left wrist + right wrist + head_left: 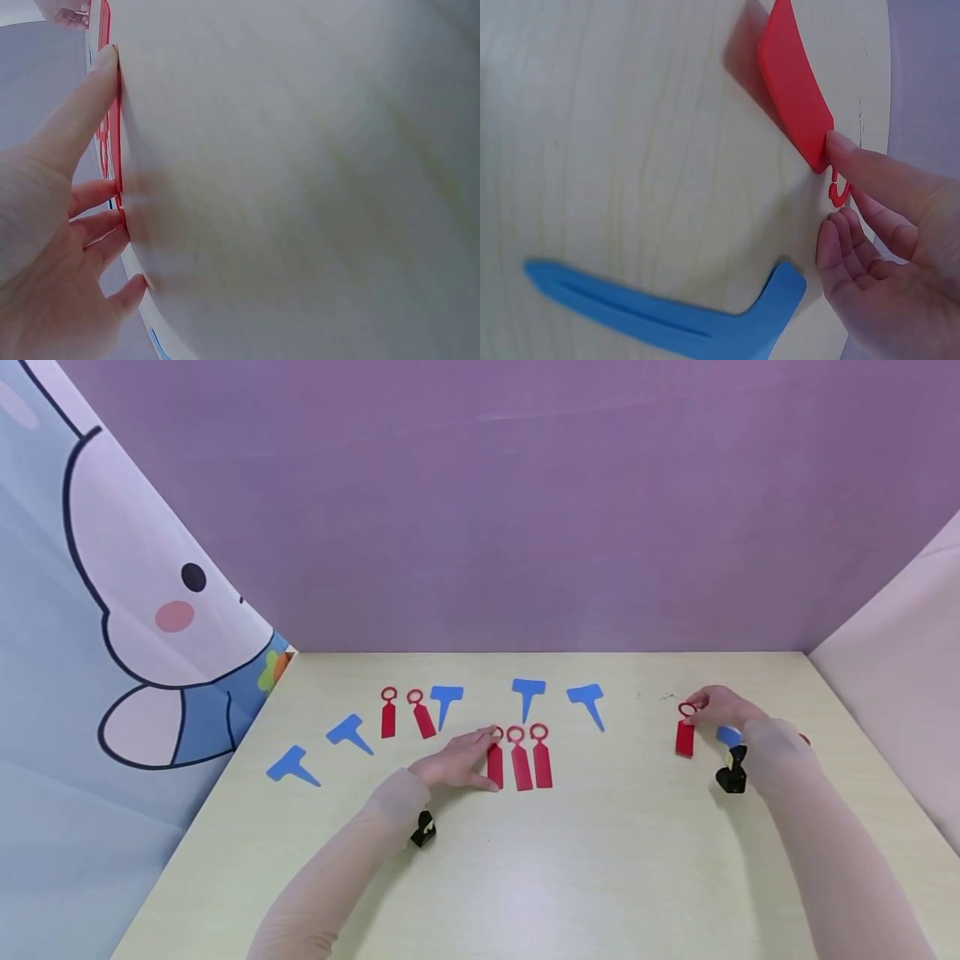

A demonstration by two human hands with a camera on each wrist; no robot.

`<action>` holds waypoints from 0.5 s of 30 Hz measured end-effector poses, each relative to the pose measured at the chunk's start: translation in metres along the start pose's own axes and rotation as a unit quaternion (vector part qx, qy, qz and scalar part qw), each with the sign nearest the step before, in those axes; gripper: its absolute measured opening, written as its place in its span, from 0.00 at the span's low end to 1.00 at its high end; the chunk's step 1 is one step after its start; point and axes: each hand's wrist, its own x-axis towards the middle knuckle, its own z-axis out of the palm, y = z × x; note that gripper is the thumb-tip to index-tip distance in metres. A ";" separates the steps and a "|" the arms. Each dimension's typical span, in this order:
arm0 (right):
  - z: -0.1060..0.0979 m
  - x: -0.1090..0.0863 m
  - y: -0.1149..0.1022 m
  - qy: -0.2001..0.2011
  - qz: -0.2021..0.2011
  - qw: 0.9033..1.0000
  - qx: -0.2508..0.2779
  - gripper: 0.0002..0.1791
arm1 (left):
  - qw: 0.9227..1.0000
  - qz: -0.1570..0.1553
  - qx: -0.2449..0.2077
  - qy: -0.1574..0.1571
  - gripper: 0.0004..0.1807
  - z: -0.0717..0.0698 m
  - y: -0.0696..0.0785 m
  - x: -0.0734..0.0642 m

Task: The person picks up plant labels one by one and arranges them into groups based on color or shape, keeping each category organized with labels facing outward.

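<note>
My left hand (459, 760) touches the leftmost tag of a row of 3 red ring-topped tags (521, 766). Its thumb (96, 82) lies at the tag's lower end and its fingertips reach the ring end. At the right, my right hand (722, 704) pinches another red tag (791, 82) between thumb and fingers, close to its ring. That tag is tilted up, casting a shadow on the table. Below this hand lies a blue T-shaped plant label (645, 311), partly covered by the wrist in the head view.
Two more red tags (387, 721) lie at the back left. Several blue T-shaped labels (529, 693) are spread in an arc across the far and left table (570, 877). Something red (805, 739) peeks out beyond the right sleeve. A purple wall (540, 527) stands behind.
</note>
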 end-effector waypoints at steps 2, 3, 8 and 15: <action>0.001 0.000 0.000 0.002 0.000 1.000 0.002 0.30 | 1.000 -0.001 0.000 0.000 0.47 0.000 0.000 0.000; 0.001 0.000 0.000 0.003 -0.003 1.000 0.001 0.30 | 1.000 -0.001 -0.001 -0.001 0.47 0.000 0.000 0.000; 0.004 -0.002 0.000 0.004 -0.025 1.000 -0.004 0.33 | 1.000 0.001 0.000 0.001 0.47 0.000 0.000 0.001; 0.006 -0.004 -0.003 -0.021 -0.028 0.999 -0.025 0.37 | 1.000 0.000 0.006 0.000 0.47 0.001 0.000 0.002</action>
